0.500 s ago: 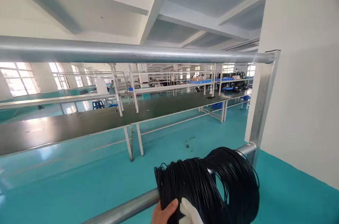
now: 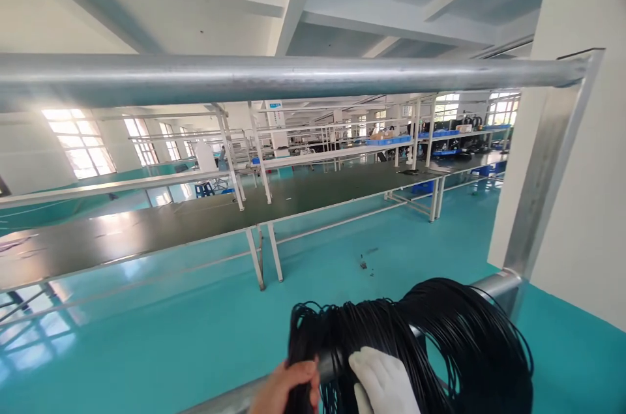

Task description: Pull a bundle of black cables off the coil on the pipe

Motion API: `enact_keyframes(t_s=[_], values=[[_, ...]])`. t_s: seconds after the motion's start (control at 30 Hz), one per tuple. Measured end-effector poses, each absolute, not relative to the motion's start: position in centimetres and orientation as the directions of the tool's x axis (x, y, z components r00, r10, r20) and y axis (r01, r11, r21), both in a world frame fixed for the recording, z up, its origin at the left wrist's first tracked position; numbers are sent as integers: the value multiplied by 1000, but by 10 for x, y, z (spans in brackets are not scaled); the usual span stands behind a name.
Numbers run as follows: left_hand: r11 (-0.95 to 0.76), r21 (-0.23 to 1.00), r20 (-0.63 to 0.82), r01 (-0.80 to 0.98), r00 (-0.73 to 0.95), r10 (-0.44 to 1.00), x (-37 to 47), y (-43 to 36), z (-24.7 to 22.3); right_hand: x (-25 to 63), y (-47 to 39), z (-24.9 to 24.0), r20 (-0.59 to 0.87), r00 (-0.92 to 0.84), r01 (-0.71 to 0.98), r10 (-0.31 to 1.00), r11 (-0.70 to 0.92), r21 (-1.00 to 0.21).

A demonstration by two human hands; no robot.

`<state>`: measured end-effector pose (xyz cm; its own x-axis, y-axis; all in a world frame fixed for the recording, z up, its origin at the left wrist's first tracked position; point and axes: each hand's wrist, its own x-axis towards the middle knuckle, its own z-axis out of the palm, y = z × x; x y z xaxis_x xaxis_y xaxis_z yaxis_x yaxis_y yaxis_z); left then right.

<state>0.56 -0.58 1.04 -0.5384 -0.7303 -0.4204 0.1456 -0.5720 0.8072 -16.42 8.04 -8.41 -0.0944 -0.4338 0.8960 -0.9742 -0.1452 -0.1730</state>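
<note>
A thick coil of thin black wire [image 2: 430, 342] hangs over a low metal rail [image 2: 489, 285] at the bottom of the head view. My bare left hand [image 2: 286, 388] grips the left edge of the coil, fingers wrapped around a bundle of strands. My right hand [image 2: 384, 381], in a white glove, rests on the coil just right of it, fingers pressed on the strands. Both wrists are cut off by the frame's bottom edge.
A thick metal bar [image 2: 274, 78] crosses overhead, joined to an upright post [image 2: 548, 166] beside a white pillar [image 2: 581, 192]. Long dark workbenches [image 2: 195, 218] stand across the teal floor [image 2: 147, 336]. Blue bins [image 2: 391, 140] sit on far shelves.
The view has shifted left and down, so the coil and post sit further right. My left hand has closed around the strands, and more of my gloved right hand shows on the coil.
</note>
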Motion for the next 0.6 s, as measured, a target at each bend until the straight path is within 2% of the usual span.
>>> enact_keyframes(t_s=[0.07, 0.17, 0.27, 0.33, 0.4, 0.47, 0.53, 0.6], values=[[-547, 816, -411, 189, -476, -777, 16, -16, 31, -164, 80, -79, 879, -142, -966, -455, -131, -224], [-533, 823, -416, 198, -429, -802, 24, -22, 51, -152, 78, -49, 784, -188, -949, -592, -96, -300], [-544, 821, -428, 174, -443, -788, 20, -19, 53, -129, 62, -15, 799, -173, -942, -575, -139, -304], [-545, 821, -424, 171, -457, -782, 20, -19, 52, -118, 48, -4, 726, -180, -927, -663, -134, -351], [-541, 821, -414, 183, -463, -784, 28, -25, 55, -114, 38, -5, 575, -228, -908, -786, -43, -418], [-544, 815, -414, 202, -454, -789, 43, -38, 60, -116, 35, -11, 443, -275, -890, -853, 51, -454], [-557, 800, -427, 222, -441, -789, 59, -53, 64, -118, 36, -16, 388, -291, -888, -874, 95, -450], [-582, 781, -451, 228, -439, -777, 72, -64, 61, -114, 33, -17, 394, -317, -899, -863, 140, -415]])
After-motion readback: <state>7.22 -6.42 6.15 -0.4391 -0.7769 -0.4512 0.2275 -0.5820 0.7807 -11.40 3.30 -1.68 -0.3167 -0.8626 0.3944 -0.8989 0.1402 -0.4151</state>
